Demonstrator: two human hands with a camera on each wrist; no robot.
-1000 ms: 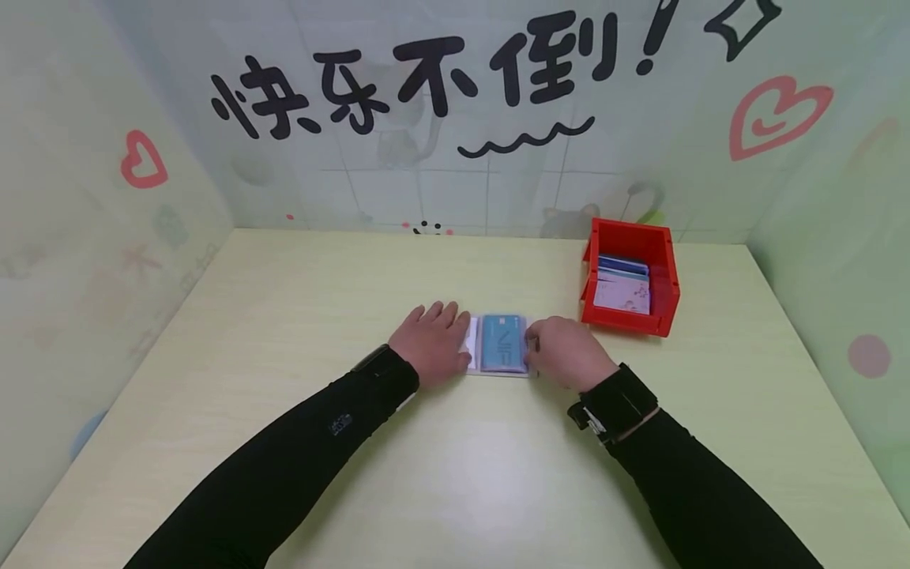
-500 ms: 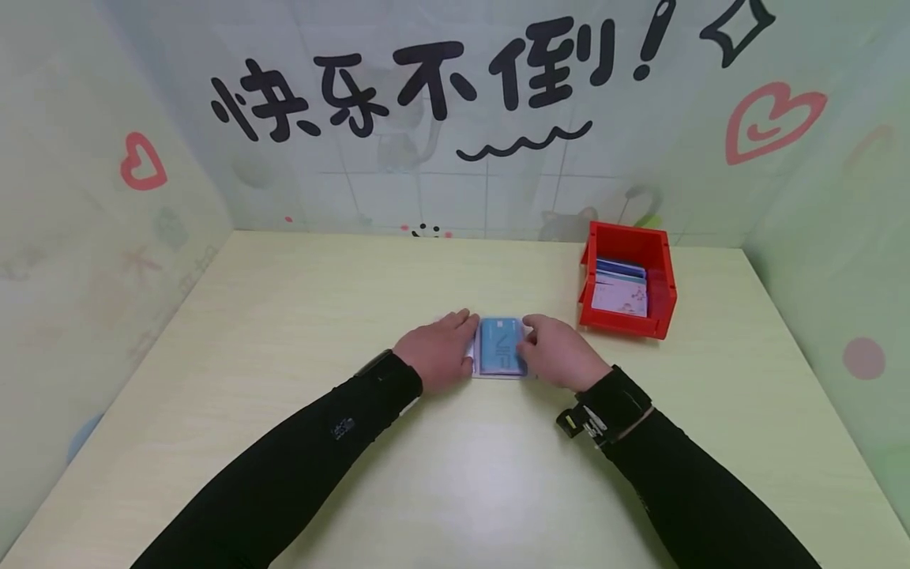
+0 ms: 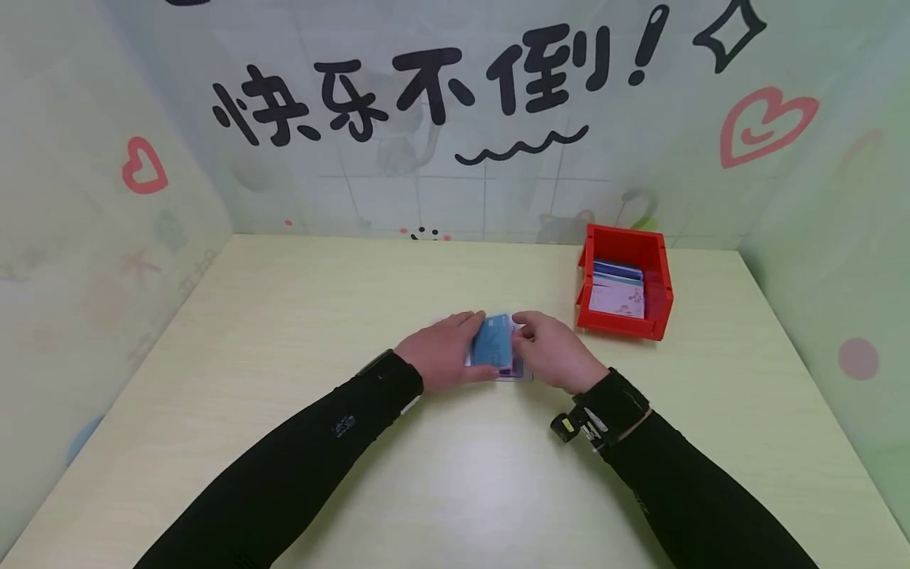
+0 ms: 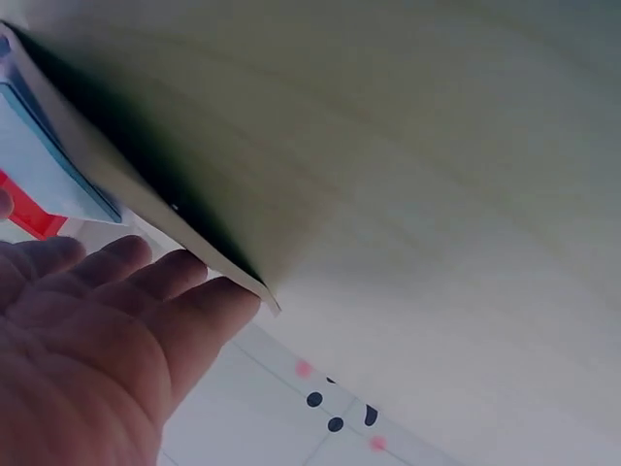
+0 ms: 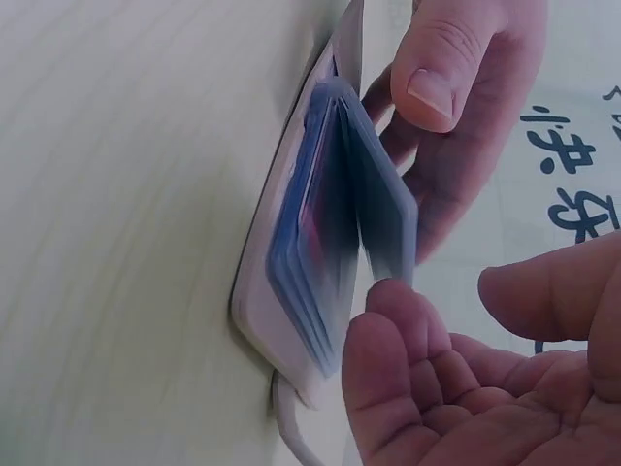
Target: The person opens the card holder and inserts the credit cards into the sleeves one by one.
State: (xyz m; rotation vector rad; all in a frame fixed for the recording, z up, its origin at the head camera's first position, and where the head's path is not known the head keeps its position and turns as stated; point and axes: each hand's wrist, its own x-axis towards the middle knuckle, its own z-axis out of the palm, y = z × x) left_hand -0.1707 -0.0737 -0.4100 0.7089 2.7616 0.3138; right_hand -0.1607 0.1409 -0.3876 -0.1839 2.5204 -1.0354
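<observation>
A small card holder (image 3: 526, 375) with clear sleeves lies on the table between my hands. Its raised leaf, with a light blue card (image 3: 492, 341) in it, tilts leftwards away from the leaves below, as the right wrist view shows. My left hand (image 3: 442, 352) rests along the holder's left side, its thumb near the lower edge. In the left wrist view its fingers extend along the pale cover (image 4: 146, 199). My right hand (image 3: 558, 352) is at the leaf's right side, fingertips close to the raised leaf (image 5: 388, 204) and thumb apart; contact is unclear.
Behind and right of my right hand stands a red bin (image 3: 618, 324) holding several cards (image 3: 617, 300). A pale strap (image 5: 291, 422) hangs from the holder's end in the right wrist view. Printed walls (image 3: 341, 197) enclose the table (image 3: 320, 276) at the back and sides.
The leaf with the blue card lay flat earlier; now it is lifted and tilted left. My right hand has shifted slightly left, and my left thumb has extended across the holder's lower edge.
</observation>
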